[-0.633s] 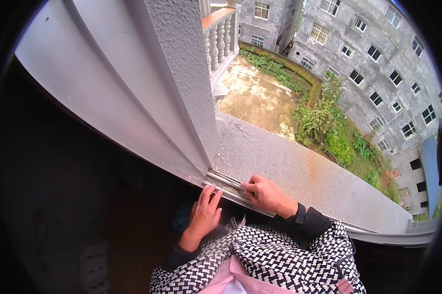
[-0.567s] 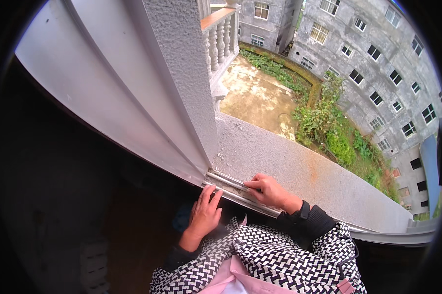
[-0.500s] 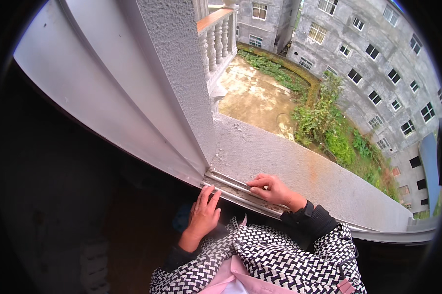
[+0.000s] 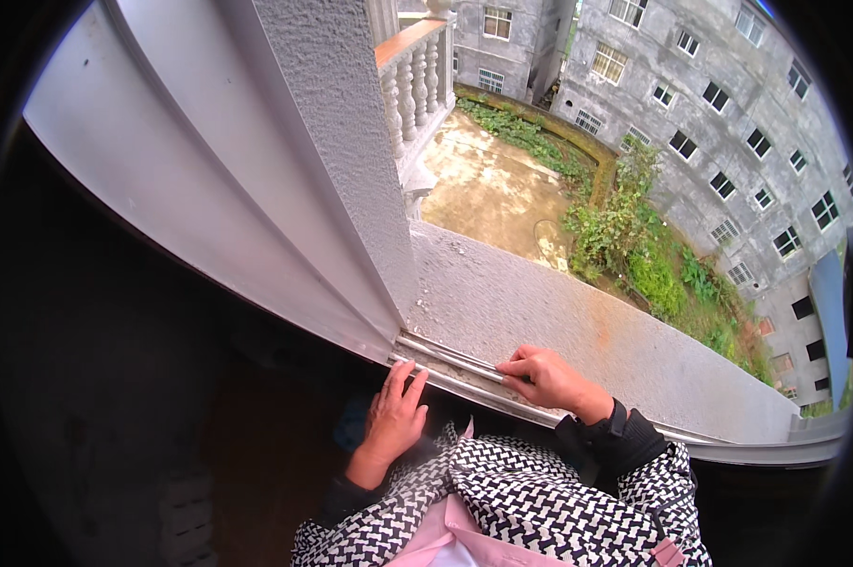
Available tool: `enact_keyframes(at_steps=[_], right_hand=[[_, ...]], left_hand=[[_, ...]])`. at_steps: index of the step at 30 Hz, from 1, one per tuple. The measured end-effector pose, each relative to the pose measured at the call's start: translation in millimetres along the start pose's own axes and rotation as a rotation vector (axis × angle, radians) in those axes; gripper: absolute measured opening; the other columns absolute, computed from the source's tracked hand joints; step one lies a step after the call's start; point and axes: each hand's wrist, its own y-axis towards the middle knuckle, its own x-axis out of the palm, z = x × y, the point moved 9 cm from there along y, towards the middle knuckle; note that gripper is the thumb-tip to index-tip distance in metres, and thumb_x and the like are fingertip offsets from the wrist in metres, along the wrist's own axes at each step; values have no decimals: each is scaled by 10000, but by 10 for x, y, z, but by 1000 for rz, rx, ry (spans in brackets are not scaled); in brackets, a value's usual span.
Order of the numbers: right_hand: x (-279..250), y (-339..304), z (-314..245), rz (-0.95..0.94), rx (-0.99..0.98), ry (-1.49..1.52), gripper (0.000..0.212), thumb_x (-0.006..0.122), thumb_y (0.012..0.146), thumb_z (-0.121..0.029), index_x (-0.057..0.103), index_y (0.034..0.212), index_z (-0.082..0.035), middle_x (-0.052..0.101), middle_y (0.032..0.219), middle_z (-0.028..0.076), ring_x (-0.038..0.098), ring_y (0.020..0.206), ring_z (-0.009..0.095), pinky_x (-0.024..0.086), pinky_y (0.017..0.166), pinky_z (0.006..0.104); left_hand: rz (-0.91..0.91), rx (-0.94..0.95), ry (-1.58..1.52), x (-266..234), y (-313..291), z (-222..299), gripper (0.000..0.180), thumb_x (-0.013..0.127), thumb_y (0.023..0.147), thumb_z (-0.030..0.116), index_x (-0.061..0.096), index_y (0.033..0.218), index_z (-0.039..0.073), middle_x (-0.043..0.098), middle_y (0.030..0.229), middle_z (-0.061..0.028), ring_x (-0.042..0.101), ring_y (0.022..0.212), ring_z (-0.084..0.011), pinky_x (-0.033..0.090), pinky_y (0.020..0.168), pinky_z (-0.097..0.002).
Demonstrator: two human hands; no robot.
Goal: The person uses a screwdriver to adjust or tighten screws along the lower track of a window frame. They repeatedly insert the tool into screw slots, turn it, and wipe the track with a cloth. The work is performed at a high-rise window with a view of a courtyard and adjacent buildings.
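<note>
My left hand (image 4: 395, 416) rests on the inner edge of the metal window track (image 4: 464, 373), its fingers stretched out and slightly apart. It holds nothing that I can see. Farther right along the same track, my right hand (image 4: 545, 380) is closed in a pinch, thumb and fingertips down at the outer rail. Whatever it may hold is hidden by the fingers. Dirt lies in the groove between the rails, between my two hands.
To the left rises the grey metal window frame (image 4: 209, 180) beside a rough wall (image 4: 337, 104). Outside the track lies a concrete ledge (image 4: 559, 312) with loose crumbs near its left corner. Beyond it, far below, are a yard (image 4: 483, 180), plants and a grey building (image 4: 653, 85).
My right hand has slid a little to the right along the track, still pinched. My left hand has stayed nearly in place on the inner edge.
</note>
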Motion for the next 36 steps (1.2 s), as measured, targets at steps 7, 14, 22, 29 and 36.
enact_keyframes(at_steps=[7, 14, 22, 29, 36], right_hand=[[198, 476, 56, -3, -126, 84, 238, 728, 915, -172, 776, 1126, -73, 691, 924, 171, 675, 868, 357, 541, 751, 411], [228, 1, 544, 83, 402, 850, 250, 686, 998, -138, 744, 1210, -19, 733, 947, 38, 638, 882, 100, 530, 763, 296], [-19, -66, 105, 0, 37, 103, 246, 719, 924, -177, 771, 1141, -73, 707, 928, 164, 676, 855, 338, 545, 761, 407], [202, 417, -152, 29, -159, -37, 235, 719, 934, -180, 775, 1130, -65, 687, 918, 159, 678, 864, 368, 547, 750, 424], [233, 26, 620, 166, 441, 761, 260, 688, 987, -133, 742, 1213, -15, 752, 894, 32, 621, 780, 80, 530, 698, 316]], left_hand=[[-19, -22, -12, -6, -3, -2, 678, 760, 817, 101, 523, 1452, 101, 432, 1520, -140, 404, 1457, -353, 455, 1086, -466], [9, 5, -29, 10, -8, -27, 673, 752, 816, 100, 525, 1449, 90, 432, 1522, -147, 407, 1453, -361, 439, 1104, -464], [-7, 12, -12, 27, -1, -19, 684, 754, 814, 102, 517, 1456, 90, 428, 1524, -150, 403, 1455, -364, 436, 1107, -464], [1, 6, -22, 29, -4, -29, 678, 754, 817, 108, 520, 1453, 87, 429, 1521, -151, 399, 1455, -367, 431, 1115, -464], [19, 11, -63, 37, -20, -43, 674, 752, 800, 68, 522, 1433, 54, 439, 1490, -195, 417, 1419, -414, 391, 1160, -474]])
